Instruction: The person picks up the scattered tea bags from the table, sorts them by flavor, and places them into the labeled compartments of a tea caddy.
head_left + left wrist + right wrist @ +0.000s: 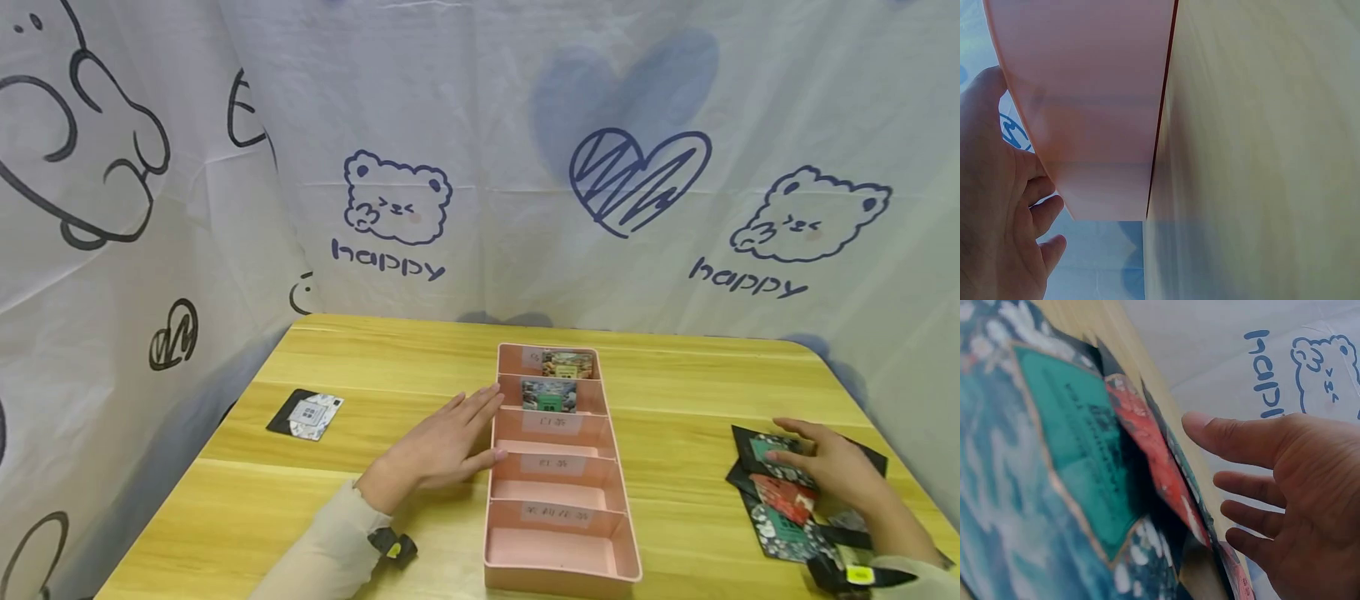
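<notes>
A long pink divided box [562, 546] stands mid-table, with paper labels on its dividers. Two flat tea sachets stand in its far compartments, one yellowish [567, 364] and one with a green label [550, 397]. My left hand [442, 446] touches the box's left rim with extended fingers; the left wrist view shows the fingertips along that edge. At the right lies a loose pile of dark-backed sachets, including a red one [783, 497] and a green-labelled one [1079, 437]. My right hand [843, 467] hovers over this pile, its fingers spread and holding nothing in the right wrist view.
A black and white sachet [307, 414] lies alone on the left of the wooden table [390, 367]. Behind the table hangs a white printed curtain [510, 250], and it continues along the left side. Dark straps circle both wrists.
</notes>
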The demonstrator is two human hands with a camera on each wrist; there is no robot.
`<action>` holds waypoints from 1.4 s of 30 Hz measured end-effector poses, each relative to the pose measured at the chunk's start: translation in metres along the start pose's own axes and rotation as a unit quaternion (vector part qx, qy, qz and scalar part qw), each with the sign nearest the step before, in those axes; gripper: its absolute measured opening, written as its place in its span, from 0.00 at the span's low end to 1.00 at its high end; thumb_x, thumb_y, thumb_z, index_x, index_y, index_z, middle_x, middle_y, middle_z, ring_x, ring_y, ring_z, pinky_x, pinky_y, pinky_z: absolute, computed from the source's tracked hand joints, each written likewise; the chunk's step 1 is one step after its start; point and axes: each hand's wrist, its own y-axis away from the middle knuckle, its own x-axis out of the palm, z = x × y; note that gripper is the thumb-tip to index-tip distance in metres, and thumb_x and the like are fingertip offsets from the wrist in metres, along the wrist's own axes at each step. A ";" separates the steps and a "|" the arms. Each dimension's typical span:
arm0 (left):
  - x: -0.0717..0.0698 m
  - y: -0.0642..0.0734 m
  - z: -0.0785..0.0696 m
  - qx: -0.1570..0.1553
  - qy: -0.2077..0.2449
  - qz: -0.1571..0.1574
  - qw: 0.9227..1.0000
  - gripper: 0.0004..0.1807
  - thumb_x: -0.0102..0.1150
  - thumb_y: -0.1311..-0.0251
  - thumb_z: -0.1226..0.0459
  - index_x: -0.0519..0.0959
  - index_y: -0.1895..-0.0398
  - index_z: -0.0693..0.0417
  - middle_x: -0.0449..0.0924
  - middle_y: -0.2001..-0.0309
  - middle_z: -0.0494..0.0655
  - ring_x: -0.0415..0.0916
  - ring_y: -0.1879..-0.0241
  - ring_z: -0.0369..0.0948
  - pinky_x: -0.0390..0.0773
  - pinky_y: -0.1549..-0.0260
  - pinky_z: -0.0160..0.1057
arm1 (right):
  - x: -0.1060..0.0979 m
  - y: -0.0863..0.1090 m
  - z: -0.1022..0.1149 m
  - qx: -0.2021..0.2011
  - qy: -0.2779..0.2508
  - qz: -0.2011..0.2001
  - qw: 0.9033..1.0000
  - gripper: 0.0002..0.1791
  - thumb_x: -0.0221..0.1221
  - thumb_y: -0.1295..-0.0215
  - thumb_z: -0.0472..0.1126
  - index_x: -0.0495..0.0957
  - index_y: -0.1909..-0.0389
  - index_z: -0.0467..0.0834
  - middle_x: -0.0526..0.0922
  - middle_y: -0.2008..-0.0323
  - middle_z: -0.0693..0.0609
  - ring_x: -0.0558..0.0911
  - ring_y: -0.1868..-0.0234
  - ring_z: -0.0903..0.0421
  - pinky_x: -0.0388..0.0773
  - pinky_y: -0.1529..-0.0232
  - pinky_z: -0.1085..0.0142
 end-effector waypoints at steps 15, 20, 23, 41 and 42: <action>-0.005 0.000 0.001 0.006 0.006 -0.002 1.000 0.46 0.26 0.30 0.34 0.45 0.22 0.58 0.39 0.22 0.51 0.42 0.24 0.46 0.45 0.27 0.48 | -0.002 0.003 -0.004 0.006 -0.020 0.007 1.000 0.49 0.58 0.35 0.62 0.55 0.28 0.30 0.74 0.66 0.46 0.72 0.75 0.51 0.69 0.69 0.56; -0.004 0.000 0.000 0.006 -0.002 0.004 1.000 0.47 0.25 0.30 0.34 0.45 0.22 0.58 0.39 0.22 0.51 0.42 0.24 0.46 0.45 0.27 0.48 | 0.003 0.007 -0.010 0.017 -0.026 0.013 0.999 0.51 0.58 0.37 0.65 0.56 0.28 0.31 0.77 0.59 0.39 0.73 0.73 0.52 0.68 0.69 0.57; -0.003 0.000 0.000 0.007 0.000 0.004 1.000 0.47 0.25 0.30 0.33 0.45 0.22 0.58 0.39 0.22 0.51 0.42 0.24 0.46 0.46 0.27 0.48 | 0.005 0.007 -0.013 0.023 -0.021 0.013 0.999 0.52 0.58 0.38 0.67 0.57 0.29 0.31 0.77 0.52 0.35 0.74 0.71 0.52 0.69 0.69 0.57; -0.001 0.000 0.000 -0.002 0.007 0.001 1.000 0.47 0.25 0.31 0.33 0.44 0.22 0.58 0.38 0.22 0.51 0.41 0.24 0.45 0.46 0.27 0.49 | 0.005 -0.001 -0.009 -0.033 0.044 -0.026 0.998 0.42 0.63 0.40 0.61 0.72 0.40 0.28 0.74 0.48 0.27 0.74 0.51 0.28 0.74 0.60 0.37; 0.000 0.000 0.000 -0.001 0.006 0.000 1.000 0.47 0.25 0.31 0.33 0.44 0.22 0.58 0.38 0.22 0.51 0.41 0.24 0.45 0.46 0.27 0.49 | 0.005 0.000 -0.009 -0.033 0.046 -0.025 0.998 0.42 0.63 0.39 0.61 0.72 0.40 0.28 0.73 0.47 0.26 0.73 0.50 0.27 0.73 0.60 0.36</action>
